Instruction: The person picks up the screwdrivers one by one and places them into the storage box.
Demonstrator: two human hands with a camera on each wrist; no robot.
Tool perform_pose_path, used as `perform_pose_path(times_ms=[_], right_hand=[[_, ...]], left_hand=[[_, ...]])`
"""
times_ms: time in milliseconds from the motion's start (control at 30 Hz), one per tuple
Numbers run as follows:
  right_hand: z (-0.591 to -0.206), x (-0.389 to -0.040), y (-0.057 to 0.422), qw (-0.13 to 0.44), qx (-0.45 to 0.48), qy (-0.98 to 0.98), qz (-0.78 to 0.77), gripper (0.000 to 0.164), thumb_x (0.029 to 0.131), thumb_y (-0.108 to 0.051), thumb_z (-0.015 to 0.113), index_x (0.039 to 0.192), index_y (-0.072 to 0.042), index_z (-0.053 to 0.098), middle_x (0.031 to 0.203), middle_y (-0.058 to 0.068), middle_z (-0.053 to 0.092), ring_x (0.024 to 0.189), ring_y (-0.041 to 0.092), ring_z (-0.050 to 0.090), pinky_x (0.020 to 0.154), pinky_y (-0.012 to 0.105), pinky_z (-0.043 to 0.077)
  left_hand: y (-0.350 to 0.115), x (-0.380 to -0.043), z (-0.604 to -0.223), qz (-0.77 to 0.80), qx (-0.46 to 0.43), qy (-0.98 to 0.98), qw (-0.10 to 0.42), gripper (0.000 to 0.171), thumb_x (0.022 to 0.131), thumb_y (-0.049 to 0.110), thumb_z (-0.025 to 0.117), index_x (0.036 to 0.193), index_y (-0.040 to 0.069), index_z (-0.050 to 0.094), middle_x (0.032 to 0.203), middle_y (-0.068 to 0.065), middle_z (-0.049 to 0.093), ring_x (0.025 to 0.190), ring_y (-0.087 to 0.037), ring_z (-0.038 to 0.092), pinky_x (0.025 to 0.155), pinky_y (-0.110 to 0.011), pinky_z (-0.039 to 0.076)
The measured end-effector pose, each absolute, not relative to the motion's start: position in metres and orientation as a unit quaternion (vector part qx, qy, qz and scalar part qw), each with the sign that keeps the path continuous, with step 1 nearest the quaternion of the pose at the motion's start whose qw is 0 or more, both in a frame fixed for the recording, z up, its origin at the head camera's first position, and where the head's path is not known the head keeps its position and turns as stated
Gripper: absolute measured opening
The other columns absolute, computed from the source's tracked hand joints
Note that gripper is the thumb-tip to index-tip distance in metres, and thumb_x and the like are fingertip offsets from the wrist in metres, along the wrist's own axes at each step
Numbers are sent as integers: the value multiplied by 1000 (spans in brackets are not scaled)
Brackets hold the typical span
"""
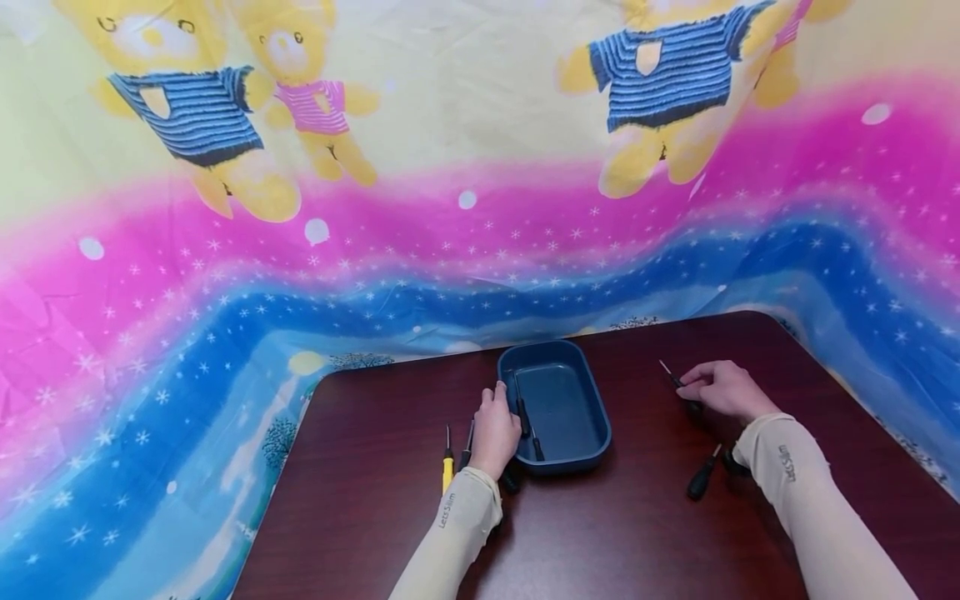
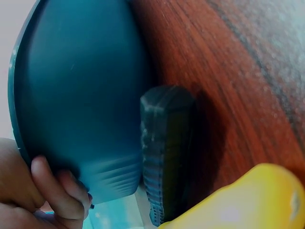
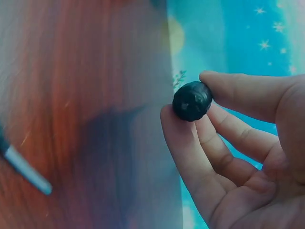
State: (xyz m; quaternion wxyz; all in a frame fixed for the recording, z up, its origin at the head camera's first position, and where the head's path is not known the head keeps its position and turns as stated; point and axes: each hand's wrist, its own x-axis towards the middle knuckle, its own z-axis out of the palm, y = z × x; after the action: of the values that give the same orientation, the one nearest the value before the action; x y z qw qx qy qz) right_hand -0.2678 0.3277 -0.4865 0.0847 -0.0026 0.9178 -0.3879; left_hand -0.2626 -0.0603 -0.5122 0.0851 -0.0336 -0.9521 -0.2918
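My left hand (image 1: pixel 495 432) grips the left side of a blue plastic box (image 1: pixel 566 408), its fingers bent over the rim. Two screwdrivers with black handles lie inside, a longer one (image 1: pixel 522 415) and a shorter one (image 1: pixel 537 448). Over the right part of the table, my right hand (image 1: pixel 726 389) pinches another screwdriver (image 1: pixel 691 405) by its black handle, between thumb and fingers. Its thin shaft points up and left in the head view. The right wrist view shows that handle end-on, with the shaft hidden behind it.
Left of the box lie a yellow screwdriver (image 1: pixel 447 468) and a black-handled one (image 1: pixel 465 457), partly behind my left hand. A black screwdriver (image 1: pixel 701 477) lies below my right hand, close to a dark object partly under the wrist. A printed cloth (image 1: pixel 465 242) hangs behind the dark-red table (image 1: pixel 600 533).
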Motion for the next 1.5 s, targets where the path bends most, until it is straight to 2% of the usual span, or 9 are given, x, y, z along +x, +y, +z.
perform_pose_path(times_ms=[167, 333, 633, 733, 1100, 1233, 1333, 1433, 1500], right_hand=[[-478, -268, 319, 67, -11, 913, -402, 42, 98, -29, 71, 123, 4, 69, 117, 26, 70, 103, 34, 66, 80, 42, 58], [-470, -268, 311, 68, -12, 904, -422, 42, 100, -27, 69, 127, 5, 67, 122, 29, 69, 99, 29, 67, 80, 39, 58], [-459, -272, 297, 82, -22, 872, -482, 47, 102, -24, 66, 135, 9, 61, 135, 34, 60, 99, 29, 73, 92, 49, 60], [-457, -274, 294, 88, -24, 863, -496, 48, 103, -24, 66, 137, 10, 58, 139, 34, 57, 102, 31, 73, 92, 47, 60], [-453, -280, 278, 108, -34, 833, -541, 51, 104, -22, 64, 143, 10, 53, 142, 31, 55, 106, 27, 74, 98, 45, 58], [-451, -283, 270, 112, -37, 820, -560, 55, 103, -24, 65, 145, 10, 51, 135, 25, 63, 107, 27, 74, 95, 38, 60], [-450, -287, 263, 113, -39, 803, -583, 55, 103, -19, 65, 145, 11, 49, 122, 11, 71, 105, 21, 74, 92, 35, 61], [-450, -290, 258, 114, -43, 790, -600, 55, 103, -16, 65, 146, 12, 46, 112, -1, 73, 101, 14, 74, 91, 35, 61], [-450, -292, 254, 114, -43, 787, -605, 56, 102, -15, 65, 147, 12, 46, 111, -2, 73, 100, 12, 74, 91, 35, 61]], left_hand=[[-61, -262, -513, -293, -34, -952, 82, 58, 98, 6, 67, 152, -1, 48, 137, -24, 58, 93, -34, 72, 84, -46, 62], [-61, -262, -512, -294, -36, -952, 81, 58, 98, 5, 67, 152, -1, 48, 137, -24, 57, 90, -34, 71, 83, -46, 62], [-61, -263, -510, -292, -35, -952, 84, 57, 98, 6, 67, 152, -1, 48, 135, -24, 58, 92, -33, 72, 85, -46, 62], [-60, -263, -510, -291, -35, -952, 84, 57, 98, 6, 67, 152, -1, 48, 135, -24, 58, 92, -34, 72, 85, -46, 62], [-60, -263, -511, -292, -33, -952, 83, 58, 97, 5, 67, 152, -2, 48, 135, -24, 58, 92, -34, 72, 84, -47, 62], [-61, -262, -510, -291, -32, -953, 81, 58, 98, 5, 67, 152, -1, 47, 135, -24, 58, 90, -34, 71, 83, -46, 62], [-61, -263, -511, -288, -35, -953, 88, 58, 97, 4, 68, 151, -2, 49, 133, -24, 59, 91, -35, 71, 83, -48, 62], [-61, -263, -511, -284, -38, -953, 94, 57, 96, 4, 69, 149, -3, 50, 132, -25, 59, 93, -36, 72, 84, -49, 61], [-61, -264, -512, -283, -40, -954, 95, 57, 96, 4, 68, 149, -3, 50, 132, -25, 59, 93, -37, 72, 84, -49, 61]])
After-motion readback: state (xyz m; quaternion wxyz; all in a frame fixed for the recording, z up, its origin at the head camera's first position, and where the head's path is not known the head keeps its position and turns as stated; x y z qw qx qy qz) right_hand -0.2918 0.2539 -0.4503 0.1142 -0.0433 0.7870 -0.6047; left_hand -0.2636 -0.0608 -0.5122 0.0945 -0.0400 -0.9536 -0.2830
